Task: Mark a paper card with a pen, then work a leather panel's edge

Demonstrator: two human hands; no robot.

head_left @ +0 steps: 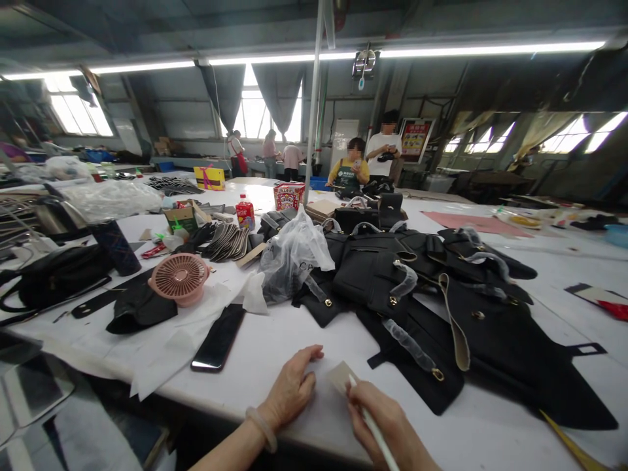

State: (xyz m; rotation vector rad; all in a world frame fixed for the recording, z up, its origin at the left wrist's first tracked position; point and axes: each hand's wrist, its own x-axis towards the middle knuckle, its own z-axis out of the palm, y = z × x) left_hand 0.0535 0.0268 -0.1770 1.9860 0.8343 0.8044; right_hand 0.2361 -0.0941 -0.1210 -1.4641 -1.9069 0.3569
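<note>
My right hand (pixel 380 412) grips a slim white pen (pixel 375 435). The pen's tip points down at a small beige piece of card (pixel 338 377) lying on the white table. Just left of the card, my left hand (pixel 293 386) rests its side on the tabletop, a bracelet at its wrist. Its index finger reaches forward, the thumb stands apart from it, and the other fingers curl partly out of sight; nothing shows in it. Beyond both hands spreads a pile of black leather bag pieces (pixel 373 278), their handles wrapped in clear plastic.
A dark phone (pixel 219 338) lies left of my hands, with a pink fan (pixel 180 278) behind it. A clear plastic bag (pixel 297 252) rests against the black pieces. A red-labelled bottle (pixel 244 212) stands farther back. Several people are at the far tables.
</note>
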